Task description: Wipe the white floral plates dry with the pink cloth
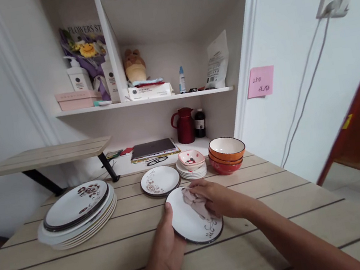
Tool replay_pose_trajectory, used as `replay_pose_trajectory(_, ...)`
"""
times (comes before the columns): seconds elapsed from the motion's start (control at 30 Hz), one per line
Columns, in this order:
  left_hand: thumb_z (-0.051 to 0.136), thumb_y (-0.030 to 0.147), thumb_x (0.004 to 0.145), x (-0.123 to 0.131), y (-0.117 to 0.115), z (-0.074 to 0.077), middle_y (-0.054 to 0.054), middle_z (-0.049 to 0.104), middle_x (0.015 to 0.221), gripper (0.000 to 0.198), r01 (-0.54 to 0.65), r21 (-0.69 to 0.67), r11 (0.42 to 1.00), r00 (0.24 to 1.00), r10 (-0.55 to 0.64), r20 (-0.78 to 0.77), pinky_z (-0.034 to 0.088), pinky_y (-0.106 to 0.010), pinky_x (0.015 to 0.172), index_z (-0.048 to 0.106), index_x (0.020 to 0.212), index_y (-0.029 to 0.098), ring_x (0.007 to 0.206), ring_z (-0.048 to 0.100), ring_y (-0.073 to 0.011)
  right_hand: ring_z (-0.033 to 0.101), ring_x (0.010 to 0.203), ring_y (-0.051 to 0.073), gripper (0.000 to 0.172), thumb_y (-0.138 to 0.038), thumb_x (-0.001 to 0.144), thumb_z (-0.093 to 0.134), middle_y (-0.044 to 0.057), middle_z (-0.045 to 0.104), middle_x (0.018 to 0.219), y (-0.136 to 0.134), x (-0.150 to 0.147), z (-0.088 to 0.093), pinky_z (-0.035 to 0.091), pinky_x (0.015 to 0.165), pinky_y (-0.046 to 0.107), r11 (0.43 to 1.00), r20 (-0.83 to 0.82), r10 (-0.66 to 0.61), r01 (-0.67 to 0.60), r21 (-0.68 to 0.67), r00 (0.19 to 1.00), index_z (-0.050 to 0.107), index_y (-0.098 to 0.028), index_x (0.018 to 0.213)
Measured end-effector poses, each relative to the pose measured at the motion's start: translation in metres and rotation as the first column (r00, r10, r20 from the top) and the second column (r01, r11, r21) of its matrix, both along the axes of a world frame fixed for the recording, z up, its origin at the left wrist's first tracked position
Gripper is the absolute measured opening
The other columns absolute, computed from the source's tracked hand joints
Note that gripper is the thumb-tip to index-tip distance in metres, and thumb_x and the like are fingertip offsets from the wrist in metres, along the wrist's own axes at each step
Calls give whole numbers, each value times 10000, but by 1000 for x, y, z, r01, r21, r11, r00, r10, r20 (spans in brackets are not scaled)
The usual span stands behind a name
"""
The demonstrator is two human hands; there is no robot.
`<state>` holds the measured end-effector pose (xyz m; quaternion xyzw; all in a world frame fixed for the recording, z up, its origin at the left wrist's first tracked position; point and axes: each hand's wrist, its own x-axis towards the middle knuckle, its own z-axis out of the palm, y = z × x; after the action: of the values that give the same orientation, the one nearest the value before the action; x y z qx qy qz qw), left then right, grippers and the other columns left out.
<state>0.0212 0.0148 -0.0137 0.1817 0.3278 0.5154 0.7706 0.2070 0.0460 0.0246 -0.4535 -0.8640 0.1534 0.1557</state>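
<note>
My left hand (pixel 168 243) grips the left edge of a white plate (pixel 183 215) with a dark rim, its thumb on top and its fingers hidden beneath. The plate is tilted above the table, and a dark floral pattern shows near its lower edge. My right hand (pixel 219 200) is closed on a greyish-pink cloth (pixel 196 203) pressed against the plate's upper face. Just behind it lies a short stack of similar small plates (pixel 161 178), brown flowers on the top one.
Large plates (pixel 75 208) are piled at the left, beside a raised wooden shelf (pixel 39 157). Small white dishes (pixel 193 173) carry a pink-rimmed square dish (pixel 191 158). Orange and red bowls (pixel 227 154) stand stacked at the right. Further back are a laptop (pixel 152 148), glasses (pixel 157 161) and a red jug (pixel 184 126).
</note>
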Motion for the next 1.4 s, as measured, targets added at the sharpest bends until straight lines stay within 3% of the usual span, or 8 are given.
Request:
replay_pose_trajectory(0.17,564,416,859,0,2,-4,-190,630,1261,509,-9,5,1000,998,9,-67,434,-469,1019,561,1275,123,1187,578,-305,607,987,219,276,-110,792,487,103,427,1409,3,-2,-1,453,836,324,980,110,-146,128,154,983,674,-182,982)
replay_pose_trajectory(0.33,596,421,838,-1,0,-6,-174,637,1258,530,-17,9,1000,998,18,-57,442,-471,1006,549,1297,161,1170,590,-301,580,829,185,312,-40,742,461,73,597,987,-7,10,7,387,661,259,999,215,-33,35,-2,976,617,-192,966)
replay_pose_trajectory(0.5,574,466,843,0,1,-10,-161,632,1270,598,43,69,997,995,-49,88,430,-440,1024,498,1352,162,1173,589,-286,534,847,169,409,-23,667,520,44,554,1024,-17,-30,-7,358,673,241,993,70,108,-111,37,992,581,-223,1019)
replay_pose_trajectory(0.67,542,456,866,3,-1,-5,-153,633,1273,578,18,31,999,999,-19,32,432,-434,1017,485,1363,167,1183,583,-281,523,894,155,327,-67,762,500,21,534,1104,-4,-53,-21,363,718,237,965,-159,-70,107,239,985,603,-255,1009)
replay_pose_trajectory(0.87,601,487,817,2,-3,-5,-160,629,1275,606,39,57,998,997,-35,-68,413,-477,1027,522,1337,187,1192,575,-310,519,922,195,244,-120,808,519,64,528,1061,16,-12,-14,342,651,240,885,-58,-300,300,355,952,677,-240,950)
replay_pose_trajectory(1.07,610,506,803,-2,2,-12,-174,633,1263,617,6,87,996,992,5,-124,409,-495,1037,550,1307,157,1203,564,-318,558,818,160,473,-76,736,528,54,519,1106,14,0,-15,394,708,259,964,107,-190,165,208,976,614,-266,1160)
replay_pose_trajectory(1.23,579,442,846,-1,0,-3,-157,610,1301,551,-16,48,999,998,19,-61,435,-444,1034,543,1317,158,1201,572,-287,515,1117,252,751,-94,656,582,117,420,1354,6,1,-9,433,888,334,999,115,17,-21,41,993,435,-215,1383)
replay_pose_trajectory(1.4,584,420,848,-1,-2,0,-158,615,1293,550,-28,35,999,997,31,-66,459,-431,1011,537,1318,137,1195,575,-286,260,1373,332,1011,-317,640,729,144,247,1530,4,13,2,264,1100,429,979,84,141,-127,-158,986,222,-180,1504)
